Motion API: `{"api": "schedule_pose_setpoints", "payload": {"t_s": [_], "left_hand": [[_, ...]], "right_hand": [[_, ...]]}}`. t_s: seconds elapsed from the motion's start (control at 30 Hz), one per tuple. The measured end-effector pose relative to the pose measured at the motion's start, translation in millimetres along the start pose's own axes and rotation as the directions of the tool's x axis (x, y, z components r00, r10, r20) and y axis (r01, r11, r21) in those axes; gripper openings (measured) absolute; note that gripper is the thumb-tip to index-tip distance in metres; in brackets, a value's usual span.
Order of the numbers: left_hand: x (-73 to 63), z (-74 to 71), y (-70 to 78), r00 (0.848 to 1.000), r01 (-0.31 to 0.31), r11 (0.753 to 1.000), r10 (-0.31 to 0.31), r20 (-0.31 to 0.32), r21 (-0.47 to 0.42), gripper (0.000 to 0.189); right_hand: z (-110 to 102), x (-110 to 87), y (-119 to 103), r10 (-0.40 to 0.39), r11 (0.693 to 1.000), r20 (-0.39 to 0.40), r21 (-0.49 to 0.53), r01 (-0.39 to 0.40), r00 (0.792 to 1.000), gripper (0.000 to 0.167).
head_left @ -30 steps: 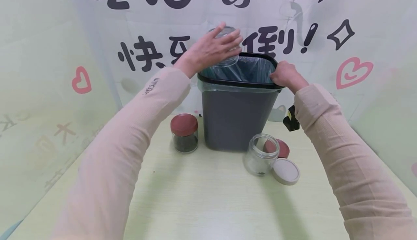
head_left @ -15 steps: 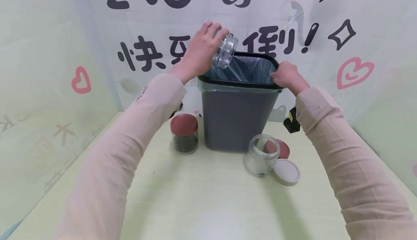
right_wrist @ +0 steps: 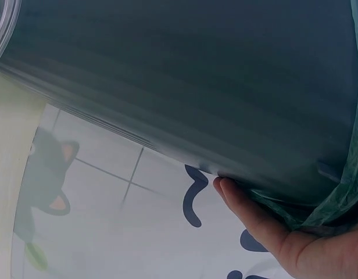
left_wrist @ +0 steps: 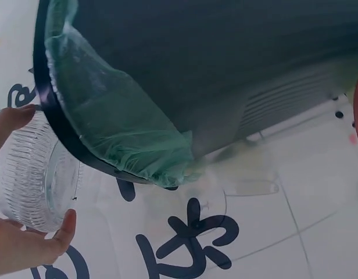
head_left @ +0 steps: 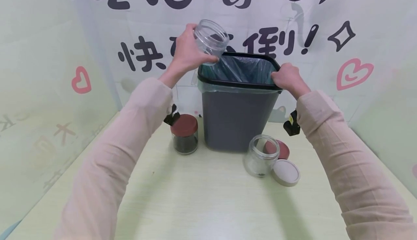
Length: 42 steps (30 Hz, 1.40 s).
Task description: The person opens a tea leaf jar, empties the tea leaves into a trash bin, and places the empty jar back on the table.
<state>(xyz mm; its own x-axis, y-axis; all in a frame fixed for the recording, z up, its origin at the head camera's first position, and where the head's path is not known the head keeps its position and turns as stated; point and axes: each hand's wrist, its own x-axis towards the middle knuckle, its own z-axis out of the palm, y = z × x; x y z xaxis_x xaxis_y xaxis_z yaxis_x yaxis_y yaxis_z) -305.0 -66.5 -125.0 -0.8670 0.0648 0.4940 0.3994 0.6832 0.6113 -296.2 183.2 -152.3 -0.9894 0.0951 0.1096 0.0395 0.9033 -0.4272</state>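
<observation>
My left hand [head_left: 189, 51] grips a clear glass jar [head_left: 211, 39] above the left rim of a grey trash bin [head_left: 236, 120]. The jar's open mouth tilts up, and no contents are plain to see in it. In the left wrist view, thumb and fingers curl round the jar's ribbed side [left_wrist: 28, 174]. On the right, my right hand [head_left: 287, 76] holds the bin's black rim, over which a thin green bag [head_left: 251, 68] is folded. The right wrist view has that hand's fingers [right_wrist: 249, 212] along the bin's outer wall, with part of the grip hidden.
A red-lidded jar [head_left: 184, 133] with dark contents stands left of the bin. At its front right stands a lidless glass jar [head_left: 262, 156] with a few dark bits inside. A red lid [head_left: 283, 149] and an upturned pale lid [head_left: 286, 172] lie beside it.
My left hand has turned the jar from mouth-down over the bin to mouth-up and drawn it slightly left. My right hand stays on the rim.
</observation>
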Motion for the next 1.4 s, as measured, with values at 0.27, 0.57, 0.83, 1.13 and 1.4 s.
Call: {"api": "schedule_pose_setpoints", "payload": {"t_s": [0.27,0.57,0.83,1.13,1.4], "left_hand": [[-13.9,-16.5,-12.8,0.983,0.152,0.968,-0.168,-0.069,-0.198,0.090],[-44.2,-18.8,-44.5,0.957,0.133,0.940,-0.204,-0.208,-0.314,0.091],[-82.3,-10.6,-75.5,0.977,0.110,0.924,-0.168,-0.129,-0.365,0.084],[-124.8,11.6,-94.8,0.984,0.166,0.903,-0.125,0.128,-0.396,0.090],[-157.4,52.7,-96.5,0.953,0.203,0.902,-0.093,0.287,-0.382,0.092]], "right_hand": [[0.9,-2.8,-0.9,0.013,1.000,-0.005,0.010,-0.013,1.000,0.027],[1.4,-2.6,-0.6,0.021,1.000,-0.003,0.020,-0.021,1.000,0.035],[1.1,-3.2,-0.4,0.021,1.000,-0.014,0.013,-0.021,1.000,0.040],[1.7,-2.2,1.3,0.024,0.999,-0.027,0.024,-0.023,0.999,0.042],[2.9,-1.5,1.3,0.049,0.998,-0.021,0.051,-0.048,0.999,0.039]]}}
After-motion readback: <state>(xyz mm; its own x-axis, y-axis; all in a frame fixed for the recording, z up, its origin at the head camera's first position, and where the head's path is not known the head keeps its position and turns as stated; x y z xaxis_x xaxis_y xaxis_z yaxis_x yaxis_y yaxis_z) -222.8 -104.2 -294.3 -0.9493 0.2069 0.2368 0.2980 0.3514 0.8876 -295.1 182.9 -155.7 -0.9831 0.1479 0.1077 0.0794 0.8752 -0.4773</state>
